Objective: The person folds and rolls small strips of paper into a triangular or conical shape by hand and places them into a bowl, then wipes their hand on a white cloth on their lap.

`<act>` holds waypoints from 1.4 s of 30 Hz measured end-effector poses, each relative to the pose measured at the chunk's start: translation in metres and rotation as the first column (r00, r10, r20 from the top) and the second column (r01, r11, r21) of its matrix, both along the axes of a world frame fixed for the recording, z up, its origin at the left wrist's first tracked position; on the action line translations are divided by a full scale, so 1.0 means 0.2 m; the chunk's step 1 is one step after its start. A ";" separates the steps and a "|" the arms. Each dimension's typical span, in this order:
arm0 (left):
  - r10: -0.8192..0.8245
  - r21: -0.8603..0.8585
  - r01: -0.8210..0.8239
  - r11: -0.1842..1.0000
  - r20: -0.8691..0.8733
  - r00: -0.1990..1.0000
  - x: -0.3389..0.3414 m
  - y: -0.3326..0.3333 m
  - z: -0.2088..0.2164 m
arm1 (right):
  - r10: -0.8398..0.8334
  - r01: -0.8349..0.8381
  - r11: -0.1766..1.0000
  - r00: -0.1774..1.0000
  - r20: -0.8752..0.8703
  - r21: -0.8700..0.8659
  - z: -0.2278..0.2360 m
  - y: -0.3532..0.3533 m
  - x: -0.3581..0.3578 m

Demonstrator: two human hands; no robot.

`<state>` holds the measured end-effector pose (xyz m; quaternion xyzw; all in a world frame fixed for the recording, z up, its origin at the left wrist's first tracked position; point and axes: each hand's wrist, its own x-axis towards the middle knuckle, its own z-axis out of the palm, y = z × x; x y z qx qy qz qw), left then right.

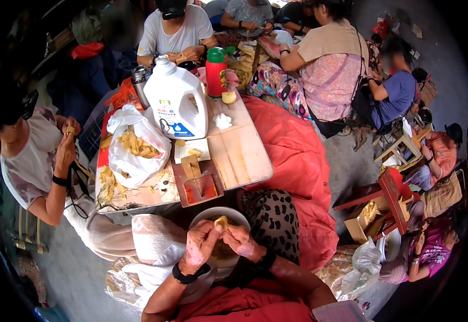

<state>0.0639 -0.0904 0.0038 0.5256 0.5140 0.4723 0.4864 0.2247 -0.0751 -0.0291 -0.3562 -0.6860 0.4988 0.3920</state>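
Observation:
Over a pale round basin (197, 217) in my lap, my left hand (200, 244) and my right hand (242, 243) meet fingertip to fingertip. Between them they pinch a small yellow folded strip (222, 221); its exact kind is too small to tell. Both hands are closed on it, and each wrist wears a black band. Just beyond the basin, at the table's near edge, sits a brown tray (214, 201) with red inside. A tan folded piece (191, 167) stands upright in it. The basin's contents are mostly hidden beneath my hands.
On the table (244, 155) stand a white plastic bag (156, 161) of yellow strips, a large white jug (177, 102), a red flask with green lid (216, 75) and a steel flask (139, 83). Red cloth (293, 161) lies right of it. Several people sit around, handling similar strips.

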 end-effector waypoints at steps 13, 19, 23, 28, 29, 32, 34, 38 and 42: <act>0.118 -0.217 0.054 0.975 0.705 0.700 -0.04 0.02 -0.05 | 0.037 -0.040 0.994 0.999 -0.033 -0.099 0.03 0.00 -0.05; 0.110 -0.285 0.207 0.936 0.796 0.596 -0.03 0.04 -0.05 | 0.015 -0.016 0.999 1.000 0.027 0.036 0.02 0.01 -0.06; -0.014 -0.200 0.233 0.952 0.730 0.683 -0.05 0.05 -0.07 | -0.076 0.058 0.972 0.995 0.069 0.228 -0.02 0.01 -0.08; -0.025 -0.167 0.100 0.981 0.403 0.915 -0.06 0.03 -0.09 | -0.221 0.072 0.841 0.950 0.219 0.537 -0.01 0.04 -0.07; -0.020 -0.172 0.097 0.980 0.402 0.915 -0.08 0.02 -0.12 | -0.217 0.070 0.844 0.951 0.219 0.532 -0.01 0.04 -0.06; -0.143 -0.255 0.203 0.945 0.237 0.961 -0.09 0.04 -0.11 | -0.268 -0.017 0.787 0.890 0.368 0.617 -0.02 0.04 -0.02; -0.118 -0.333 0.234 0.913 0.335 0.935 -0.10 0.03 -0.10 | -0.253 -0.046 0.790 0.884 0.394 0.612 0.00 0.05 -0.01; -0.133 -0.326 0.284 0.902 0.416 0.900 -0.12 0.03 -0.08 | -0.182 -0.087 0.804 0.906 0.382 0.589 0.04 0.07 0.01; -0.234 -0.187 0.316 0.930 0.361 0.903 -0.17 0.01 -0.01 | -0.062 -0.079 0.880 0.958 0.279 0.468 0.11 0.07 0.03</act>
